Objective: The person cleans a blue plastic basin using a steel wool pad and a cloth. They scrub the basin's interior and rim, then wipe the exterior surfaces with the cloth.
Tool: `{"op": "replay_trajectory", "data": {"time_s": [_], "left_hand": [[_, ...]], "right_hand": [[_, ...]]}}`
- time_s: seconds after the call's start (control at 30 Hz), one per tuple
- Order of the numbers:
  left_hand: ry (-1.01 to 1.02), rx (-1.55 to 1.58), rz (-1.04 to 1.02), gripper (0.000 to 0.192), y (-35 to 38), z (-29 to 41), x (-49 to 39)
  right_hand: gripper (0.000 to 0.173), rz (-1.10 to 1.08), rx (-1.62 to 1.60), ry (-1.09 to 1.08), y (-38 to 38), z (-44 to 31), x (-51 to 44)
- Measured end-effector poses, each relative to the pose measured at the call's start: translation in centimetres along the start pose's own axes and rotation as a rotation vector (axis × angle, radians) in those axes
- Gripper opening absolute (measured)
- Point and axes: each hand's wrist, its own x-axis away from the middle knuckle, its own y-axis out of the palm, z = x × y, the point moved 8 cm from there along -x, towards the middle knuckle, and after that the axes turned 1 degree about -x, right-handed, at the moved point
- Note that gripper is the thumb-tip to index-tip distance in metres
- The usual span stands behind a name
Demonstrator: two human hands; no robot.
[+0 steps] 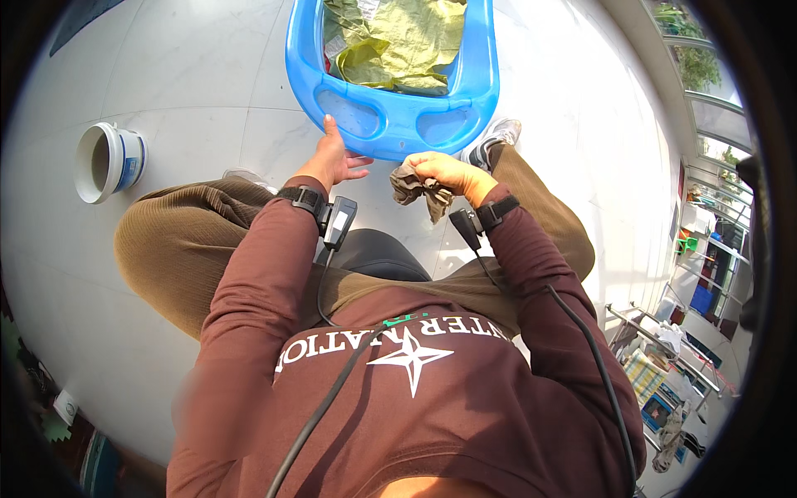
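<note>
A blue plastic tub with two shallow oval recesses in its near rim stands on the floor in front of me. Inside it lies a crumpled yellow-green woven sheet or sack. My left hand is at the tub's near left edge, thumb up and fingers apart, holding nothing; whether it touches the rim I cannot tell. In my right hand is a crumpled grey-brown cloth, pinched just below the near rim so that its end hangs down.
A white plastic bucket lies or leans at the left with its mouth towards me. My shoe is beside the tub's right side. A metal rack with cloths and other items stands at the right, below windows. Cables run from both wrist devices.
</note>
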Motion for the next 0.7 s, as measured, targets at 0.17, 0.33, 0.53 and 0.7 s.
{"op": "replay_trajectory", "data": {"time_s": [0.17, 0.33, 0.53, 0.7], "left_hand": [[-0.205, -0.307, -0.370, 0.092, 2.7, -3.6, 3.0], [-0.047, -0.355, -0.488, 0.055, 4.2, -3.1, 3.6], [-0.058, -0.258, -0.765, 0.078, 5.5, -2.4, 5.8], [-0.050, -0.266, 0.043, 0.107, -3.4, -0.9, 2.4]], "right_hand": [[0.040, 0.078, -0.774, -0.335, -0.7, 0.7, 2.3], [0.028, 0.757, 0.273, -0.568, -1.4, -2.6, 4.1], [0.048, 0.616, 0.865, -0.507, 3.5, -4.4, 2.1], [0.048, 0.848, 1.257, -1.072, 7.3, -8.0, 0.8]]}}
